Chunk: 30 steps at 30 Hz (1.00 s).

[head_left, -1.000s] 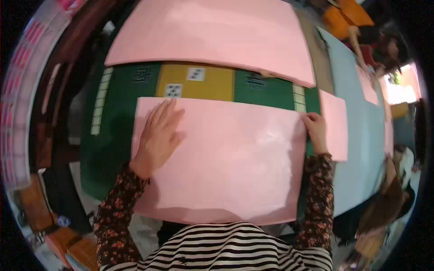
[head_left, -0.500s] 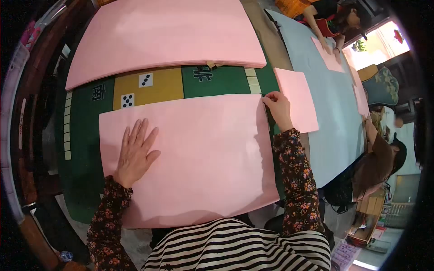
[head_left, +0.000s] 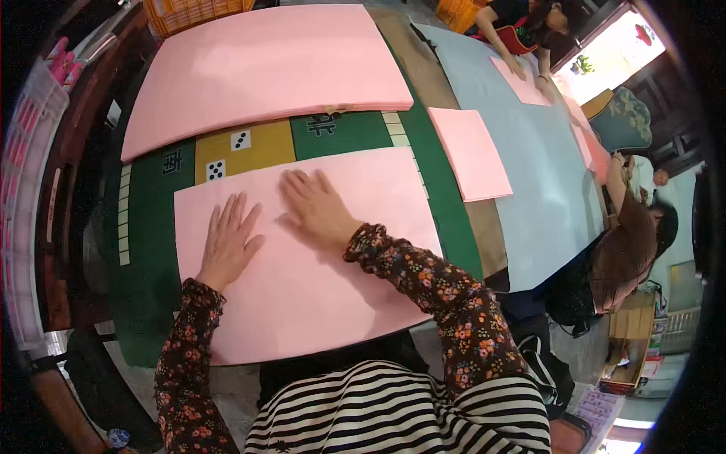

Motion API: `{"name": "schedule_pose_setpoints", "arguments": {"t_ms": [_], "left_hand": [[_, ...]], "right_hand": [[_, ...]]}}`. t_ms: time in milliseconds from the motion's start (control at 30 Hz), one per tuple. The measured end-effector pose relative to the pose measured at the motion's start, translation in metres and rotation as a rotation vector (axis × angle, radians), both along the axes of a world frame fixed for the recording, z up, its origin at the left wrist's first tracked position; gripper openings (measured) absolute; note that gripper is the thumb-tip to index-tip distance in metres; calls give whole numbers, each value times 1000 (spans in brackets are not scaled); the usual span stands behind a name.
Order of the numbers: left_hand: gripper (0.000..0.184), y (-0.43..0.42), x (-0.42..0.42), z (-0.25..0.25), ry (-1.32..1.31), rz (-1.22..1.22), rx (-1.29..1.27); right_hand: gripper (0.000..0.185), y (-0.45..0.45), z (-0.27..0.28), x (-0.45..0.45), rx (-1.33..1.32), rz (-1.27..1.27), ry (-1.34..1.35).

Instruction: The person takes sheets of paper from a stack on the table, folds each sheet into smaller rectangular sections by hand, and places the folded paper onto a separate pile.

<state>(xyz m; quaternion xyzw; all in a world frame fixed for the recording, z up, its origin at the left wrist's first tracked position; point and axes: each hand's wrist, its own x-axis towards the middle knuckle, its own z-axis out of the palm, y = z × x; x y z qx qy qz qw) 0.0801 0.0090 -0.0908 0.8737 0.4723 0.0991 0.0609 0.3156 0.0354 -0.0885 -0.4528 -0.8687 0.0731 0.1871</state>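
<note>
Over pink sheet (head_left: 302, 303), with L hand (head_left: 229, 246) & R hand (head_left: 321, 213) spread, nil held; prob. light, bendy; take by opp. edges.

Dark floral sleeves (head_left: 423, 276), orange and pink flowers, gathered cuffs (head_left: 366, 242); black-and-white striped top (head_left: 393, 412), small dark motif (head_left: 281, 447).

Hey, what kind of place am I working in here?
Probably a small paper-craft workshop: a thick stack of large pink paper sheets sits on the green game-printed table cover, and two other people are at a long pale-blue tabletop.
</note>
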Motion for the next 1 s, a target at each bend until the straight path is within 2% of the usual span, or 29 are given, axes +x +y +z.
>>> {"name": "schedule_pose_setpoints", "arguments": {"t_ms": [67, 133, 167, 200, 267, 367, 400, 433, 467, 500, 533, 633, 667, 700, 733, 767, 800, 833, 867, 967, 1000], "left_hand": [[55, -1, 0, -3, -8, 2, -2], [55, -1, 0, -3, 4, 8, -1], [55, -1, 0, -2, 25, 14, 4], [55, 0, 0, -3, 22, 13, 4], [55, -1, -1, -5, 14, 14, -3], [55, -2, 1, -2, 16, 23, -13], [55, -2, 0, -5, 18, 12, -13], [55, -1, -1, -9, 30, 1, 34], [55, -1, -2, -11, 41, -11, 82], [55, -1, -2, -11, 45, -29, 78], [55, 0, -2, -11, 65, -14, 55], [56, 0, 2, -10, 122, 18, 8], [56, 2, -1, -15, 121, 4, 54], [55, 2, -3, -19, 118, -5, 102], [56, 2, -2, -18, 127, 4, 90], [56, 2, -2, -18, 126, 4, 85], [55, 2, -2, -19, 121, 10, 80], [55, 2, -1, -19, 118, 17, 72], [55, 3, -3, -20, 118, 10, 91], [54, 5, -5, -24, 118, -5, 111], [54, 4, -4, -22, 126, -4, 109]], "right_hand": [[61, 4, -6, 42, 55, -17, -43], [61, 5, -3, 99, 11, -292, -139], [60, 3, -20, 139, 219, -343, -219], [60, -14, 18, 154, 108, -416, -343], [65, -23, -9, 207, 225, -488, -362], [67, -43, -10, 182, 299, -484, -380], [68, -73, 49, 121, 127, -407, -455], [70, -86, 44, 84, 75, -368, -349], [71, -87, 25, 69, 54, -203, -266], [71, -110, 19, 41, 189, -145, -47], [69, -117, 21, 23, 45, -71, -22], [66, -129, -8, 24, -5, -42, -7], [66, -136, 19, 45, -77, -83, -41], [64, -138, 3, 70, 16, -193, -132], [62, -147, 30, 98, -143, -318, -86], [61, -159, 4, 136, 117, -353, -182], [60, -172, 24, 159, -37, -441, -261], [60, -184, 11, 186, 123, -510, -320], [59, -188, -10, 211, 140, -617, -271], [58, -191, -10, 214, 135, -746, -255], [57, -191, 5, 194, 157, -674, -282]]}}
